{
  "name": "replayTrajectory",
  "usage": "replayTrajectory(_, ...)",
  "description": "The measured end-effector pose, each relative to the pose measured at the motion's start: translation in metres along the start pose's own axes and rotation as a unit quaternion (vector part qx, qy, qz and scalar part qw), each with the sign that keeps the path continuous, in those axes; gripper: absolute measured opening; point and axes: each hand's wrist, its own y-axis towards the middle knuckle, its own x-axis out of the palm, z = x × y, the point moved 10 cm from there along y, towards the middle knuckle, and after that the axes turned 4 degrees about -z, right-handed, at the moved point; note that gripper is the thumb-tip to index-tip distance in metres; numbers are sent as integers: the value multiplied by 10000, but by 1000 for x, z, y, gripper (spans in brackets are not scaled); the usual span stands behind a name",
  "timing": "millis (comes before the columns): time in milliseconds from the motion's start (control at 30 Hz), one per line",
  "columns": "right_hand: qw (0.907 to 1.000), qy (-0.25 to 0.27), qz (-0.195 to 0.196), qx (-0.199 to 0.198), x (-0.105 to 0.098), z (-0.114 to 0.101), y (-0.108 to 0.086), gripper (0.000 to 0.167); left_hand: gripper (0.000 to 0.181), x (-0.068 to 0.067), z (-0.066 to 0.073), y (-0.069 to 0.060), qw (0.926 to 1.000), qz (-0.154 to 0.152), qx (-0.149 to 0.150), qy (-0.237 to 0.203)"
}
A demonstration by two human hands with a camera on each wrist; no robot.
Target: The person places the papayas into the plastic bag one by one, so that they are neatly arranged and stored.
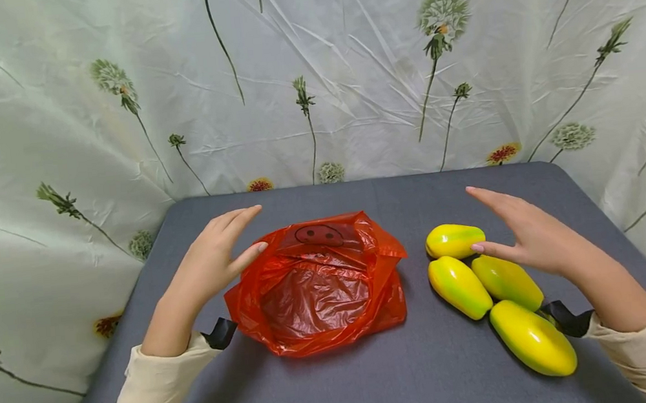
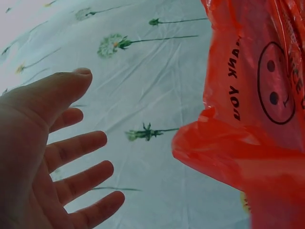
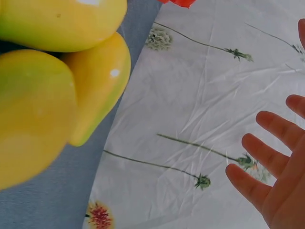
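Note:
A red plastic bag (image 1: 320, 292) stands with its mouth spread wide on the grey table, left of the middle. Its printed smiley face (image 2: 276, 83) shows in the left wrist view. My left hand (image 1: 211, 254) hovers beside the bag's left edge, fingers straight and holding nothing. To the right lie several yellow-green papaya-like fruits (image 1: 460, 287), grouped close together. Above them my right hand (image 1: 536, 236) is held with fingers extended and the palm facing inward, gripping nothing. In the right wrist view the fruits (image 3: 33, 114) appear at the left, apart from the fingers (image 3: 267, 157).
The grey cloth-covered table (image 1: 341, 394) reaches back to a pale curtain (image 1: 346, 82) printed with dandelions, which also hangs at both sides. A black strap (image 1: 221, 333) is on the left wrist, and another black strap (image 1: 571, 320) on the right.

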Motion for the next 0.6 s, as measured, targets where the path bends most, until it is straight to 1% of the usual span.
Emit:
replayTrajectory(133, 9997, 147, 48, 198, 4, 5, -14, 83, 56, 4, -8, -11, 9995, -11, -232, -219)
replayTrajectory(333, 9986, 344, 44, 410, 13, 12, -35, 84, 53, 14, -18, -26, 9972, -28, -464, -586)
replayTrajectory(500, 9967, 498, 215, 596, 21, 18, -53, 84, 51, 26, -26, -37, 9942, -64, -694, -817)
replayTrajectory(600, 9949, 573, 365, 744, 25, 20, -64, 83, 51, 32, -28, -41, 9934, -6, -737, -882)
